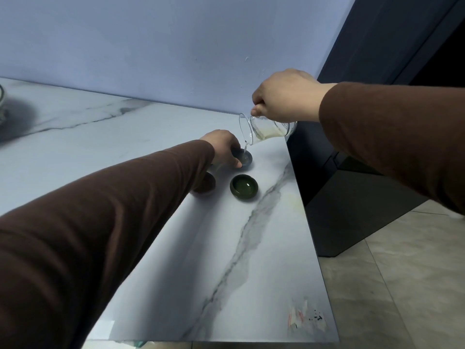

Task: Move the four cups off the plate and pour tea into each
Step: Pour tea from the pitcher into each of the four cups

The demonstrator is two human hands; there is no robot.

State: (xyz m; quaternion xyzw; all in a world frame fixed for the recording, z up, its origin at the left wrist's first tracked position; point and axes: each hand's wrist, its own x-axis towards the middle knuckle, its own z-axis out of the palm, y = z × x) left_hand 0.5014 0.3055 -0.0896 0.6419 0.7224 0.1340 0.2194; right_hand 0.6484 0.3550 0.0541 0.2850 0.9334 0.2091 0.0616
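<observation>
Midway, by the look of it: pouring is under way. Right hand (284, 96) is clamped round a tilted glass pitcher (266, 128), lip down, a thin stream of pale tea falling into the blue cup (245, 158). Left hand (224, 147) has fingers closed on that cup's rim, steadying it on the marble table (251, 248). At 6 o'clock from the blue cup, close by, sits a green cup (244, 187) with liquid showing inside; judged already filled. At 9 o'clock from the green one, a brown cup (207, 183) is half hidden under the left sleeve; contents cannot be told. Fourth cup not visible, nor the plate. Cups seen all stand on bare tabletop, so the moving step looks done. Pitcher holds a modest amount yet. Left to do, at a guess: finish this cup, then any unfilled ones.
</observation>
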